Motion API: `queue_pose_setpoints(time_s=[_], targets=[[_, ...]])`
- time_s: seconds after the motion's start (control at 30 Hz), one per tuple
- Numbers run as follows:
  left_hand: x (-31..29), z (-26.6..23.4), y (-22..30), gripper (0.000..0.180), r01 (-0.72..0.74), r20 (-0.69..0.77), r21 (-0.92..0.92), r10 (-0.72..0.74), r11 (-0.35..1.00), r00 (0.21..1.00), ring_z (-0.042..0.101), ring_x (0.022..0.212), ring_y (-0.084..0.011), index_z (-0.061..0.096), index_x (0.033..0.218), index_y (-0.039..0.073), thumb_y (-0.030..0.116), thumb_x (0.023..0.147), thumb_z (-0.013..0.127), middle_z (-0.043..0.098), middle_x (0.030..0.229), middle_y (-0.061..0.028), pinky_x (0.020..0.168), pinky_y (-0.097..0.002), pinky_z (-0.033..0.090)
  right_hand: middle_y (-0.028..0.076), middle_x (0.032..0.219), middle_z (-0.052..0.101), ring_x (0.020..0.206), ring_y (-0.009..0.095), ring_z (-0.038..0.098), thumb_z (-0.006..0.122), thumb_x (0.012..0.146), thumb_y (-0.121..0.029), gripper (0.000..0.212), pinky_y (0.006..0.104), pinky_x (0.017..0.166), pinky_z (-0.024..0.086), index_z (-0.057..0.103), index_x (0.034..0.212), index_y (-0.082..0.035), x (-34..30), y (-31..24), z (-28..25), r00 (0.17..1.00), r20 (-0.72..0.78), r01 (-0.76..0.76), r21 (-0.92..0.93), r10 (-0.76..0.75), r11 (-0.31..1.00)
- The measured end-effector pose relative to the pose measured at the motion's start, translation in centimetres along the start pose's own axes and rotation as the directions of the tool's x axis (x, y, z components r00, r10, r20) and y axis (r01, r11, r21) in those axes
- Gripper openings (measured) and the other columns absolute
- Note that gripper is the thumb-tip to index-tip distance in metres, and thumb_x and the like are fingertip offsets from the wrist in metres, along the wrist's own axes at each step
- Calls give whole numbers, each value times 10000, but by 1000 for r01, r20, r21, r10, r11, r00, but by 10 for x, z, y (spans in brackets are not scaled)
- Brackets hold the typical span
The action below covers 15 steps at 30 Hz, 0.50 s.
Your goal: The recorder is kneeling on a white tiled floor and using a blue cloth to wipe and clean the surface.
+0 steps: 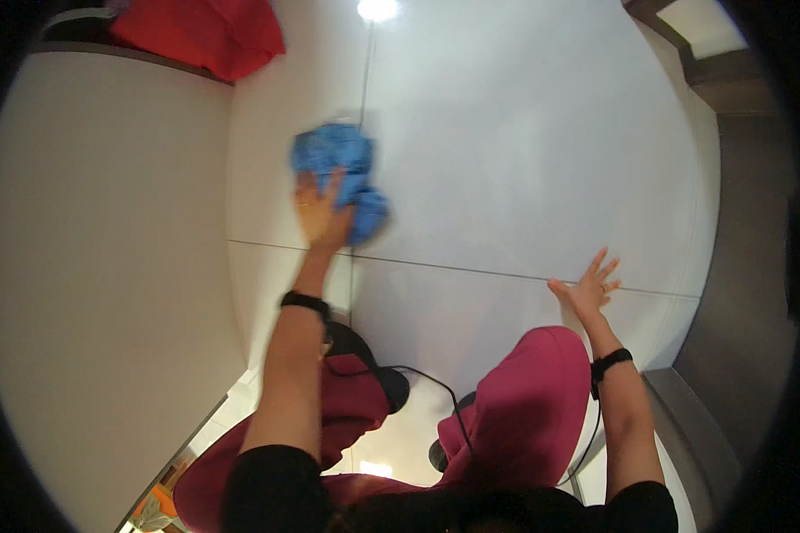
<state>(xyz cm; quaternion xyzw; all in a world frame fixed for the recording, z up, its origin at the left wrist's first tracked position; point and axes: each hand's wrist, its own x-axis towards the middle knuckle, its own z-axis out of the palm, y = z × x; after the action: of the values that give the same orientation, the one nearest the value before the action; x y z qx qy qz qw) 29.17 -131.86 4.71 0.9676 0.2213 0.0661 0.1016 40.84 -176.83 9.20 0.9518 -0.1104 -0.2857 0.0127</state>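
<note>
A crumpled blue cloth point(336, 147) lies on the glossy pale tiled floor point(507, 178), left of the middle. Over its near side my left hand point(323, 213) presses down, gripping it with the fingers partly sunk in its folds; motion blurs both a little. My right hand point(587, 289) holds nothing. Its fingers are spread apart, close to a tile joint on the right, and I cannot tell whether it touches the floor.
A pale panel point(116, 213) rises along the left, with red fabric point(213, 35) at its far end. Dark furniture point(756, 240) borders the right side. My knees are bent in magenta trousers point(529, 400), and a black cable point(431, 377) runs between my legs.
</note>
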Motion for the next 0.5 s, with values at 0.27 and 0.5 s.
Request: queue_pose_setpoints(time_s=[0.27,0.5], targets=[[-27,-27,-132,570,457,-55,151,-455,876,889,200,1282,-369,268,1343,391,357,836,528,206,1405,-187,982,-502,313,214,1428,-176,1257,555,-81,770,474,-579,1343,667,951,149,-139,1392,-212,-7,-21,-7,997,79,17,2,-17,1000],[2,7,-44,537,564,-141,127,-548,816,825,247,1245,-403,274,1328,411,458,832,474,288,1365,-201,889,-570,347,222,1428,-169,1250,563,-94,756,508,-573,1318,665,956,125,-143,1392,-192,-11,-17,-19,996,92,6,20,-8,1000]])
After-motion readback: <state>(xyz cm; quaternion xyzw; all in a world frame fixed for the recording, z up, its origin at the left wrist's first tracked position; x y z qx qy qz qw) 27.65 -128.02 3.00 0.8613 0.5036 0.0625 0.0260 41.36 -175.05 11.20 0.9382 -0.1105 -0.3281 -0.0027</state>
